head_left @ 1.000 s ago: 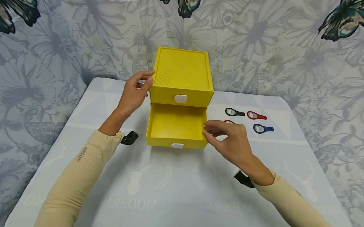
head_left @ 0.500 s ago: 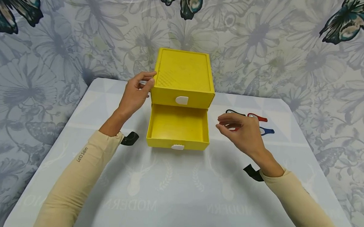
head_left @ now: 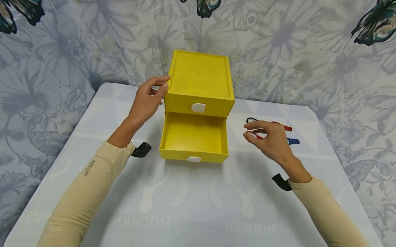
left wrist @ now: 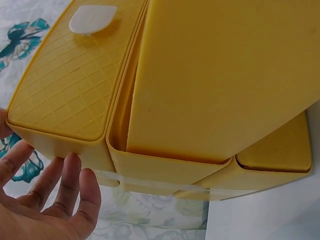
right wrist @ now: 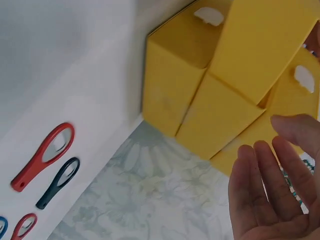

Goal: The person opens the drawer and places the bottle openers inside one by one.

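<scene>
A yellow plastic drawer unit stands on the table, its middle drawer pulled out and nothing visible inside. My left hand rests fingertips against the unit's upper left side. To the right of the drawer, my right hand hovers with bent fingers and nothing between them. Behind and below it lie several small oval-ringed tools with flat handles: red, black and blue. The hand partly hides them in the head view. They look like bottle openers, but I cannot tell surely.
White tabs serve as drawer handles. The bottom drawer front is flush in the right wrist view. The pale printed table extends toward me; a floral wall covering with butterflies is behind. Black wrist straps hang by both sleeves.
My right hand has let go of the drawer's right edge and moved right, over the small tools. The left hand stays on the unit, and the drawer remains pulled out.
</scene>
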`<state>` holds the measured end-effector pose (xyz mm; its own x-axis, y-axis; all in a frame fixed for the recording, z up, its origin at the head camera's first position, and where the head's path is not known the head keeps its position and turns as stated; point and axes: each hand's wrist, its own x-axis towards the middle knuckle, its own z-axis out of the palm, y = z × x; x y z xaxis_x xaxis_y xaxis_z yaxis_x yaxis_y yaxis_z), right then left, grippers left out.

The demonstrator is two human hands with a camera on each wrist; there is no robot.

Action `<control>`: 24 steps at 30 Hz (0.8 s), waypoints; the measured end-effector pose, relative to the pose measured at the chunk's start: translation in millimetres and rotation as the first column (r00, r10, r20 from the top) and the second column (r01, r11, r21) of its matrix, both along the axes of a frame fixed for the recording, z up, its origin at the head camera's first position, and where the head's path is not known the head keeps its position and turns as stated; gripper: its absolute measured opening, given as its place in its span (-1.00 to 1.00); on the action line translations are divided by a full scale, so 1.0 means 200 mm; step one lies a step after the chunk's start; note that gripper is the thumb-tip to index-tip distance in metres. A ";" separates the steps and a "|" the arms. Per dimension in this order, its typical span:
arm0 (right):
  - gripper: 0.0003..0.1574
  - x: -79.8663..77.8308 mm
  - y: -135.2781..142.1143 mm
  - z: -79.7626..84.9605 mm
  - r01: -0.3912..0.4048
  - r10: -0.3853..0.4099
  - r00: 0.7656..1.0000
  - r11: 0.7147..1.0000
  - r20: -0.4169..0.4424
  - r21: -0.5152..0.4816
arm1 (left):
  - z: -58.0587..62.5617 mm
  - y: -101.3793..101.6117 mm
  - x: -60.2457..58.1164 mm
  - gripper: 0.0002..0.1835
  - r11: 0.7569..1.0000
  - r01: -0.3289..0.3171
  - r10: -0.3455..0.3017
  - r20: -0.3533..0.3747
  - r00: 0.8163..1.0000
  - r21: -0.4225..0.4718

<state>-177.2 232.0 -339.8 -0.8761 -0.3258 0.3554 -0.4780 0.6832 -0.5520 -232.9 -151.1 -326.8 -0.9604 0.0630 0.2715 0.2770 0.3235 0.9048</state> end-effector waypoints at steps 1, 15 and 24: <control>-0.73 -0.02 0.01 -0.01 -0.008 0.008 1.000 1.000 0.007 0.007 | 0.00 0.00 0.00 -0.58 1.000 0.001 -0.001 -0.001 1.000 0.000; -0.68 -0.25 0.20 -0.17 -0.053 0.014 0.976 0.983 0.216 0.175 | 0.01 -0.01 0.00 -0.58 1.000 0.011 -0.011 0.001 1.000 0.027; -0.63 -0.37 0.32 -0.27 -0.212 0.132 0.933 0.953 0.334 0.218 | 0.01 0.00 0.00 -0.58 1.000 0.002 -0.002 0.006 1.000 0.009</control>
